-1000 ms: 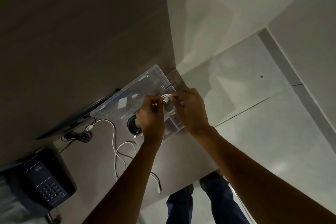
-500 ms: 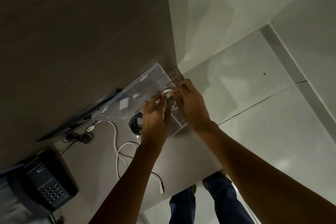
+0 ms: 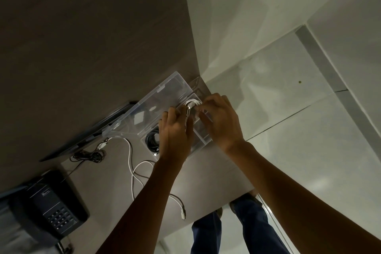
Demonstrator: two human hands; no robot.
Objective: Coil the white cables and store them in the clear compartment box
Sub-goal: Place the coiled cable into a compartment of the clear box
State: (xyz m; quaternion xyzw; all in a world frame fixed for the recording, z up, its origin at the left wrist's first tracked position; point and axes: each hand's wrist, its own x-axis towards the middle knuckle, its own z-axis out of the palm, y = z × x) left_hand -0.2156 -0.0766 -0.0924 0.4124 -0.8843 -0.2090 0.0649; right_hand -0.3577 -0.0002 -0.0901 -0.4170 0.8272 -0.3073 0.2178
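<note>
- Now both my hands meet over the clear compartment box (image 3: 201,140), which sits open on the bench (image 3: 107,181) near its far corner.
- My left hand (image 3: 175,132) has its fingers curled together on the near side of the coiled white cable (image 3: 192,103), pinching it.
- My right hand (image 3: 220,119) grips the same coil from the right, fingertips closed on its loops.
- That coil sits between my two hands, over a compartment toward the far end of the box; I cannot tell whether it touches the bottom.
- Just left of my left hand, a black coiled cable (image 3: 152,140) lies in another compartment.
- The box lid (image 3: 148,109) stands open to the left.
- Another white cable (image 3: 134,171) lies loose on the bench, passing under my left forearm.
- A dark telephone (image 3: 51,206) sits at the near left.
</note>
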